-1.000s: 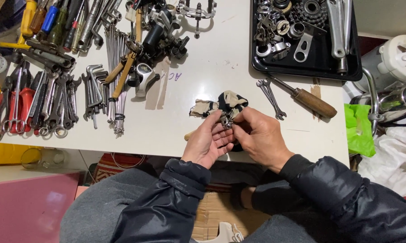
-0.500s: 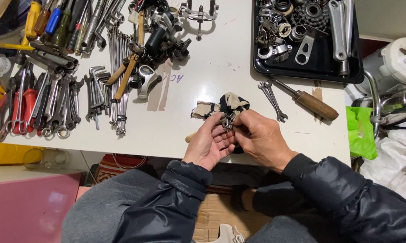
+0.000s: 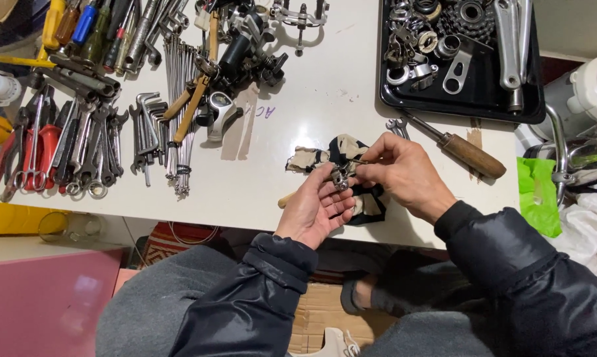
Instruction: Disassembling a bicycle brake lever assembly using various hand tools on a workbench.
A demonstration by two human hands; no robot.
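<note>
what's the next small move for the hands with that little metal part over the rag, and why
Probably keep the small silvery metal part cupped in the left hand while the right hand works it with its fingertips. Both hands meet on it above the patterned beige and black rag near the white table's front edge, so it could drop.

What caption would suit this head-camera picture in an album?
Left hand and right hand hold a small silver metal part above a black-and-beige patterned cloth on a white table.

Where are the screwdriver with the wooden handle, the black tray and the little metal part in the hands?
screwdriver (image 3: pixel 469 153), head view, on its wooden handle.
black tray (image 3: pixel 481 108), head view, on its near rim.
little metal part (image 3: pixel 340 177), head view, on its shiny middle, between both hands.
</note>
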